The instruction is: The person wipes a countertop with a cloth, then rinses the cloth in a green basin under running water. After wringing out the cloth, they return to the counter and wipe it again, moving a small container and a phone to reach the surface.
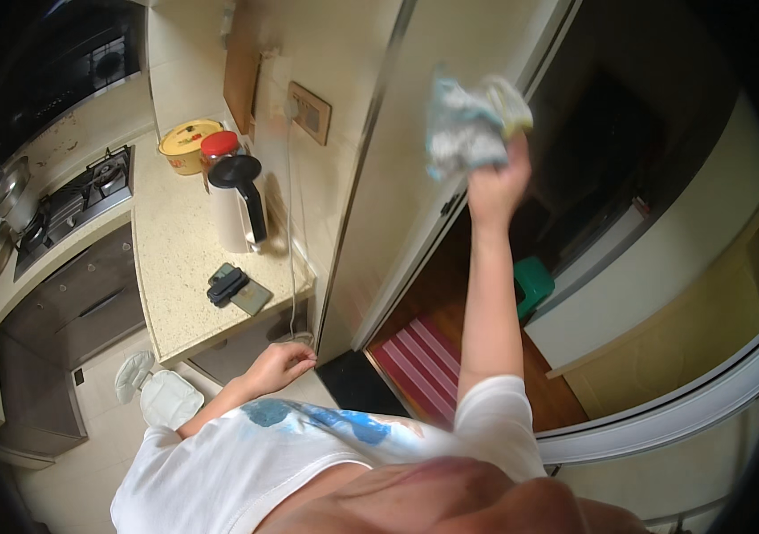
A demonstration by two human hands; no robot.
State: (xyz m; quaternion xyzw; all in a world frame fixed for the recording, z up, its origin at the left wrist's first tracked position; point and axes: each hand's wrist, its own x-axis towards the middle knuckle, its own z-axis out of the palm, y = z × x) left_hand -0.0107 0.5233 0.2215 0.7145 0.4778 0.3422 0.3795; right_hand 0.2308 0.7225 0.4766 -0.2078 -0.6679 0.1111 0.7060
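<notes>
My right hand [501, 181] is raised with the arm stretched out, gripping a crumpled white and light-blue cloth [466, 130]. The cloth is blurred, and a yellowish edge shows near the fingers. It is in front of a pale sliding door panel [412, 167]; whether it touches the panel I cannot tell. My left hand [280, 367] hangs low before my shirt, near the counter's front corner. Its fingers are loosely curled, with nothing seen in them.
On the speckled counter [172, 267] stand a thermos jug [236, 207], a red-lidded jar [219, 143] and a yellow lidded pot [185, 150]. A phone [252, 298] lies under a black device [227, 287]. A white cord [291, 233] hangs nearby. Beyond the doorway lies a striped mat [419, 367].
</notes>
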